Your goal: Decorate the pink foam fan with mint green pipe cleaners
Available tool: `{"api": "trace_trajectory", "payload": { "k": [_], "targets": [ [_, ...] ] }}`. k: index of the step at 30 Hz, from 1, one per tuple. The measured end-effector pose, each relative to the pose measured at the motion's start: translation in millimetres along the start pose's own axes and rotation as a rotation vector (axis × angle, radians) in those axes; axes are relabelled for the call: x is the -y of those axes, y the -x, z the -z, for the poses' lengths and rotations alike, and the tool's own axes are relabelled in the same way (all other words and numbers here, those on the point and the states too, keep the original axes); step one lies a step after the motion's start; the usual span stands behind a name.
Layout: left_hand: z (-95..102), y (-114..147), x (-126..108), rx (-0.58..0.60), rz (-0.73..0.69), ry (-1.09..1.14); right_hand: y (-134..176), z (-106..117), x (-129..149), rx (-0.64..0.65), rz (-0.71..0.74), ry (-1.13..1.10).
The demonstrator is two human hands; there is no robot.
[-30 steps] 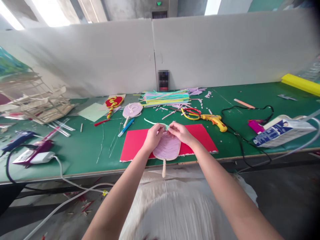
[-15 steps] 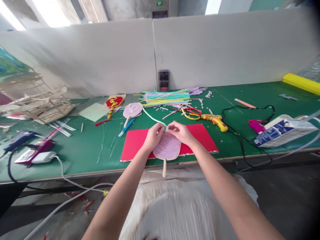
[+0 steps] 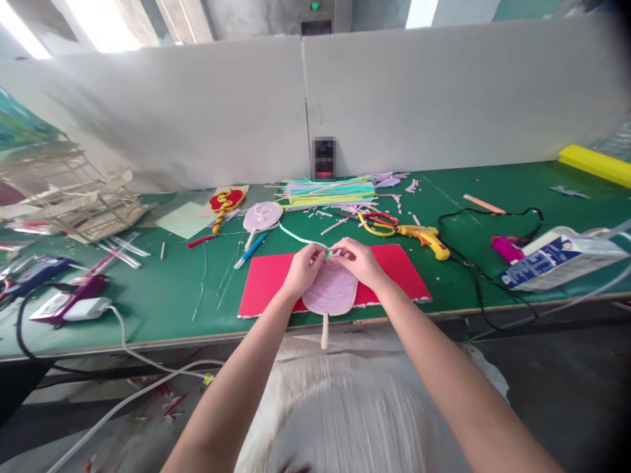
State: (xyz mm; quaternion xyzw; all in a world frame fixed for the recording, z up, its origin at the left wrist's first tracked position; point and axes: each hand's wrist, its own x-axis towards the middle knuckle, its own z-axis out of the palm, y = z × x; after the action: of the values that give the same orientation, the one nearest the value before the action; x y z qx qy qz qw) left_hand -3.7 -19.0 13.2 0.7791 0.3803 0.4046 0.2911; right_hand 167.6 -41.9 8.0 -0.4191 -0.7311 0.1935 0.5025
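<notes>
A light purple fan-shaped piece (image 3: 329,295), covered in rows of fuzzy pipe cleaner, lies over the red board (image 3: 394,272) with its cream handle pointing toward me. At its far end, my left hand (image 3: 306,268) pinches a pale green pipe cleaner (image 3: 298,237), whose long free end runs up to the left. My right hand (image 3: 361,264) is closed on the short curled end of the same pipe cleaner, right beside the left fingertips. Both hands rest over the fan's upper edge and partly hide it.
Beyond the board lie a bundle of coloured pipe cleaners (image 3: 330,192), scissors (image 3: 377,225) and a yellow glue gun (image 3: 424,239). A second purple fan (image 3: 263,215) and a blue pen (image 3: 250,251) are left of them. A blue-and-white box (image 3: 562,263) stands at the right.
The pipe cleaner's free end has dropped slightly and flattened. Its green curled end shifts a little between my fingers. My hands and the fan stay almost in place.
</notes>
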Motion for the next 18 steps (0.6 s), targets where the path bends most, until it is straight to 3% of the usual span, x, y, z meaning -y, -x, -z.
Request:
{"api": "trace_trajectory", "payload": {
  "k": [18],
  "targets": [
    [-0.3,-0.5,0.8,0.042,0.013,-0.037,4.2,-0.3,-8.7,-0.011,0.088,0.106]
  ]
}}
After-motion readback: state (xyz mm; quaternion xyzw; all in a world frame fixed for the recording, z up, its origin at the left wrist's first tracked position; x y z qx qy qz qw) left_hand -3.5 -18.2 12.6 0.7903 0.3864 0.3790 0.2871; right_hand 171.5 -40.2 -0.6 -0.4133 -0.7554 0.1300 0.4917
